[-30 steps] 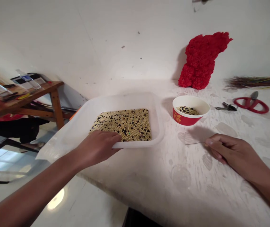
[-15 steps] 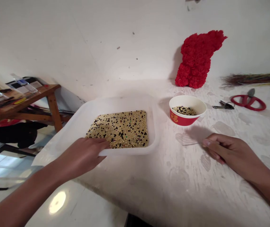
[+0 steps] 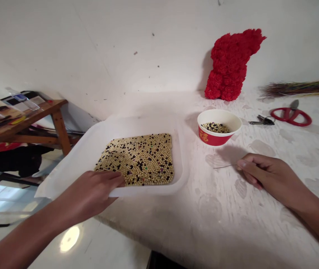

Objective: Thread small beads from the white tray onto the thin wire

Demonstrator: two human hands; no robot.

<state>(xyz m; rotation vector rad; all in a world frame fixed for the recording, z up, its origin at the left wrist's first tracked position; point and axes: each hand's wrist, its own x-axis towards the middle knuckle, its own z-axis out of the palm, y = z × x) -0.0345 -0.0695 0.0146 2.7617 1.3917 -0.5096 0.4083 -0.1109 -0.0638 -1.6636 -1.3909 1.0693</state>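
Observation:
My left hand [image 3: 90, 196] grips the near rim of a translucent white plastic tray [image 3: 180, 157], its fingertips at the edge of the beans. The tray holds a flat layer of pale soybeans mixed with black beans and a few coloured ones [image 3: 137, 158]. My right hand [image 3: 268, 175] rests on the white tabletop [image 3: 204, 213], pinching a thin metal needle or wire [image 3: 225, 166]. Just beyond it stands a red-and-white bowl [image 3: 213, 129] holding a small heap of mixed beans.
A red rose-petal bear [image 3: 228, 65] leans on the wall. Red-handled scissors [image 3: 290, 116], keys [image 3: 261, 120] and a bundle of coloured strands [image 3: 299, 89] lie at the back right. A cluttered wooden table [image 3: 27, 123] stands at the left.
The tray has come nearer to me with my left hand on its rim. The view has also shifted slightly. My right hand keeps its pinch on the needle.

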